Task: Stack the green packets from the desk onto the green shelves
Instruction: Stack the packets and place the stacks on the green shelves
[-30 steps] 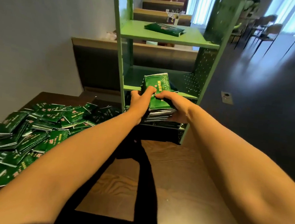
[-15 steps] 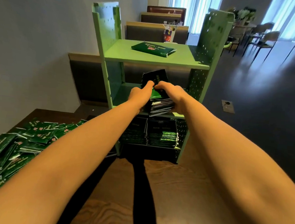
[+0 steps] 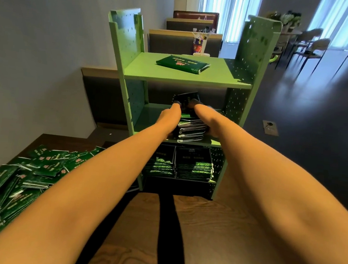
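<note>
Both my arms reach into the middle level of the green shelf unit (image 3: pixel 187 80). My left hand (image 3: pixel 169 115) and my right hand (image 3: pixel 205 115) grip a stack of green packets (image 3: pixel 190 129) from either side, thumbs on top. The stack sits at the front edge of the middle shelf, and its top packet tilts up at the back. One green packet (image 3: pixel 182 64) lies flat on the top shelf. Two neat stacks of packets (image 3: pixel 181 166) fill the bottom shelf. A loose heap of green packets (image 3: pixel 22 173) covers the desk at the left.
The wooden desk (image 3: pixel 201 239) has a dark stripe down its middle. A grey wall stands at the left. Booth seats are behind the shelf unit, chairs and curtained windows at the far right. A floor socket (image 3: pixel 270 127) sits on the dark floor.
Both hands carried the stack from in front of the lower shelf up and into the middle shelf. My view lifted, so the top shelf and its side panels show fully.
</note>
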### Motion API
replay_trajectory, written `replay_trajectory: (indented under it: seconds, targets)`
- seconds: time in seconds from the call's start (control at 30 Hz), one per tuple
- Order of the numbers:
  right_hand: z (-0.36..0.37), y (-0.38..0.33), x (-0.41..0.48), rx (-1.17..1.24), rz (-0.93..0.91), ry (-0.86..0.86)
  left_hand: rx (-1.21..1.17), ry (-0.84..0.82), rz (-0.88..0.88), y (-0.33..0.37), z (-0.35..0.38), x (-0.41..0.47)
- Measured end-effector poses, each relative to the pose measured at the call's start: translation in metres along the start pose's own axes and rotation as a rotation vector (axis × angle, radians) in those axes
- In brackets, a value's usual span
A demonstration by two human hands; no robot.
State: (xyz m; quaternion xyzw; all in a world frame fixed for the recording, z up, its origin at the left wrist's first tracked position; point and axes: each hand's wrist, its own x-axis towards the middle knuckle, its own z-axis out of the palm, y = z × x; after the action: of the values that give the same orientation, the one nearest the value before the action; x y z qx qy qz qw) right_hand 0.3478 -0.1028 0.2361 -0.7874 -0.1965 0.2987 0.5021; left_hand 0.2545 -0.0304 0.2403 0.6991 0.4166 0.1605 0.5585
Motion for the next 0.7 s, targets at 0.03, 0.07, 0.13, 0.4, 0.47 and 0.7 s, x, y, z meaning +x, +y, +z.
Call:
replay_trajectory:
  seconds: [0.03,0.07,0.13,0.4,0.47,0.7]
  targets:
    - [0.002,0.000,0.003,0.006,0.000,0.012,0.008,0.010,0.017,-0.002,-0.003,0.001]
    - [0.004,-0.001,0.004,0.011,0.006,0.025,0.035,0.009,0.053,-0.004,-0.007,0.001]
    - [0.010,-0.004,0.006,0.042,0.014,0.023,0.135,-0.022,0.164,-0.011,-0.016,0.000]
    - [0.042,-0.012,0.028,0.140,0.053,-0.085,1.237,0.199,0.470,-0.020,-0.057,0.001]
    - [0.049,-0.020,0.021,0.171,0.039,-0.119,1.376,0.295,0.527,-0.018,-0.060,0.002]
    - [0.060,-0.026,0.035,0.240,0.067,-0.192,1.642,0.323,0.620,-0.019,-0.060,0.008]
